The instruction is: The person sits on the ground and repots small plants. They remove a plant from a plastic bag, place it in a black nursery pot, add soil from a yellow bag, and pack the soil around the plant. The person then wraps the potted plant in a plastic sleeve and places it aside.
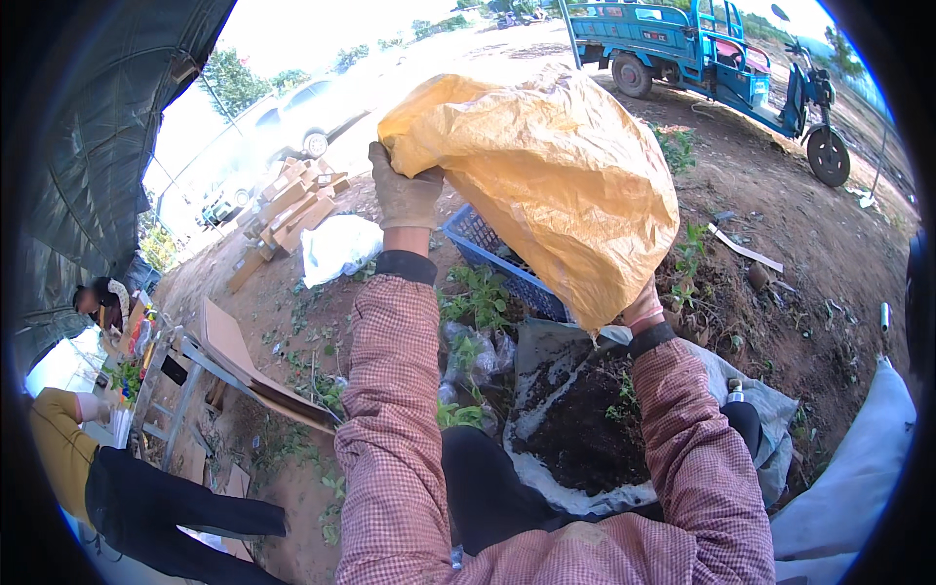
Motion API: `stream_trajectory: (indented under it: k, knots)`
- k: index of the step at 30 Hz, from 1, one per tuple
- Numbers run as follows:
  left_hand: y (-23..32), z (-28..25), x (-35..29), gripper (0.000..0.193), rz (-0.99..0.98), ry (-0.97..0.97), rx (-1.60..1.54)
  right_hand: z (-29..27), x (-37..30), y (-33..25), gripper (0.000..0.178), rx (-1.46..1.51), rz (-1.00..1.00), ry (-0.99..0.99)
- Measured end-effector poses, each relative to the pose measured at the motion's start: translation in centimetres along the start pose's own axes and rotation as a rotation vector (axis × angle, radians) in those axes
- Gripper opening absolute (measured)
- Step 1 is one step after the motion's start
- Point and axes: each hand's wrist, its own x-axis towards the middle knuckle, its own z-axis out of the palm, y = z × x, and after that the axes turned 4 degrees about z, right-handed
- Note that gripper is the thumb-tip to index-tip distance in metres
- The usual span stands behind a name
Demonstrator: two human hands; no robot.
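Note:
A large crumpled orange-yellow plastic sack (556, 166) is held up in front of me at arm's length. My left hand (403, 195), in a grey-brown work glove, is closed on its upper left edge. At the lower right side, my right hand (643, 306) grips the sack, its fingers mostly hidden behind the material. Below, a heap of dark soil (590, 419) lies on a grey-white sheet (531, 356) between my legs. Just behind the sack's lower edge, a blue plastic crate (478, 242) is partly covered from sight.
Green plants (478, 302) and clear plastic bags (466, 356) lie beside the sheet. A white sack (341, 246) and stacked cardboard boxes (292, 205) sit farther left. Two people work at far left near a metal frame (175, 400). A blue three-wheeled truck (682, 44) stands back right.

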Motion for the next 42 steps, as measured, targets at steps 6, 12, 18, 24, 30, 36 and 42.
stream_trajectory:
  k: [6, 12, 18, 24, 30, 36, 42]
  knots:
    - [-10.9, -7.3, 0.9, 0.043, -0.359, 0.531, -0.073, -2.5, 5.9, 4.8, 0.043, -0.197, 0.049, -0.086]
    - [-16.8, -11.9, -8.9, 0.050, -0.914, 0.791, 0.283, 0.3, 14.2, 8.9, 0.050, -0.699, 0.351, -0.648]
    - [-18.0, -11.7, -14.5, 0.042, -1.077, 0.501, 0.240, 6.7, 20.5, 9.8, 0.021, -1.240, -0.079, -0.839]
    - [-19.5, -2.9, -18.5, 0.090, -0.581, -0.098, 0.950, 5.4, 22.7, 4.3, 0.032, -1.401, -0.320, -0.732]
    - [-19.0, 3.6, -14.4, 0.107, 0.203, -0.173, 1.770, 5.2, 26.4, -1.1, 0.027, -1.325, -0.498, -0.576]
    - [-17.6, 0.9, -7.5, 0.058, 0.084, -0.191, 1.194, 2.5, 29.3, 0.3, 0.024, -1.034, -0.045, -0.449]
    - [-14.6, -1.2, -4.6, 0.061, -0.093, -0.139, 0.953, 1.3, 29.9, 1.6, 0.025, -0.996, 0.017, -0.411]
